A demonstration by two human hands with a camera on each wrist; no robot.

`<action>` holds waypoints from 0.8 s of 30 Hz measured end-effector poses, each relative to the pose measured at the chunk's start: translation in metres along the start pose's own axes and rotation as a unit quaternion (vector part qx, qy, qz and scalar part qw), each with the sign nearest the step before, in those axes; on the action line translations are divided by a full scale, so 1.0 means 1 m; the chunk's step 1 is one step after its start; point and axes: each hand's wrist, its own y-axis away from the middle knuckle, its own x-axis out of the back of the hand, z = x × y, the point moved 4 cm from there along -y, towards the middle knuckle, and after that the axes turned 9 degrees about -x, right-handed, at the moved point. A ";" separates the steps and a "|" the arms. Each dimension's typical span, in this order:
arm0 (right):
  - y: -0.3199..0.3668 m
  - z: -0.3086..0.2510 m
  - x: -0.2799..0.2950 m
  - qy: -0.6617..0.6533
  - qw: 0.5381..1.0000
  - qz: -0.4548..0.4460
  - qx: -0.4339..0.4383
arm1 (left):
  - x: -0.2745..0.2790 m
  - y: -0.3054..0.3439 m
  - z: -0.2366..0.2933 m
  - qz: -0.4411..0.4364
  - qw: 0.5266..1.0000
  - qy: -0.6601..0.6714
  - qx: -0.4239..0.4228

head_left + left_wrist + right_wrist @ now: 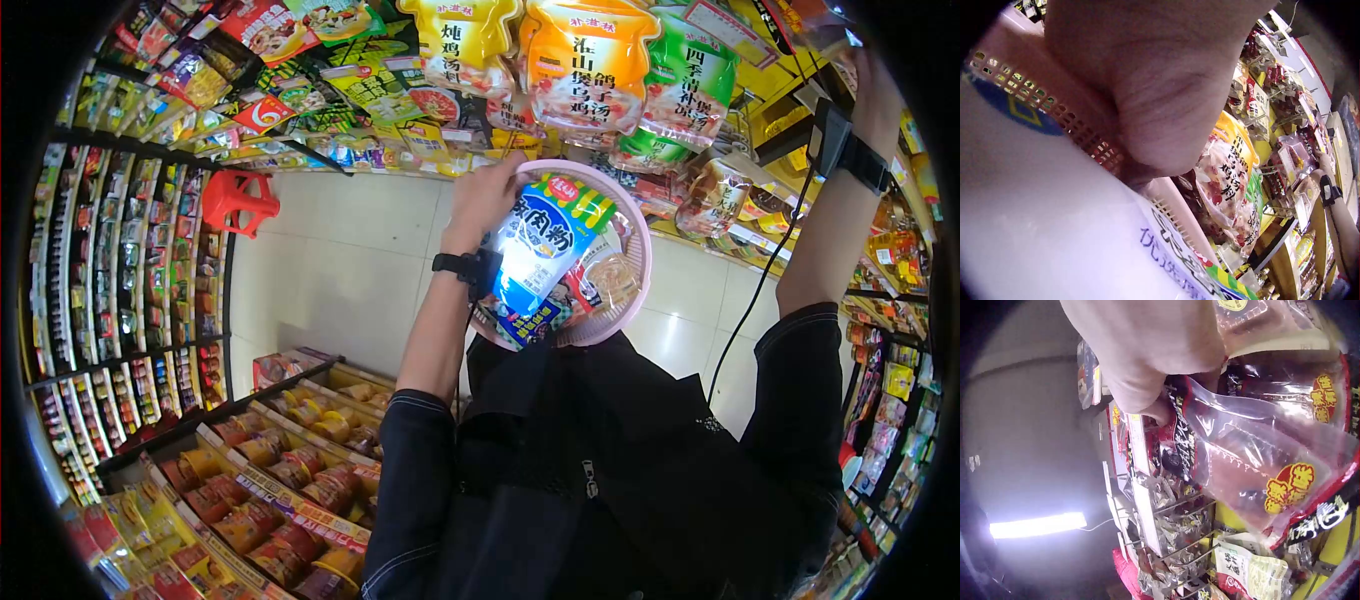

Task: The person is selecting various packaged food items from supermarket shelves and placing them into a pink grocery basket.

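Observation:
My left hand (484, 205) grips the rim of a round pink plastic basket (641, 240) in front of my body. Inside the basket lie a blue and white bag (535, 250) with a green and yellow striped top and a clear packet (610, 278) of pale food. In the left wrist view the basket's lattice wall passes under the hand. Up at the right, my right hand (1157, 356) reaches to the hanging goods and pinches the top of a clear packet (1235, 462) with black and red edges. Its fingertips are partly hidden behind the packet's header.
Large yellow, orange and green soup packets (590, 65) hang close in front of the basket. Metal hooks (1179, 506) and white price tags stick out beside the right hand. A red stool (240, 203) stands at the left; tubs fill a low shelf (290, 470) at lower left.

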 end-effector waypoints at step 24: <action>-0.032 0.036 0.032 -0.001 0.995 0.025 -0.101 | 0.010 -0.025 -0.040 -0.016 1.000 0.006 -0.020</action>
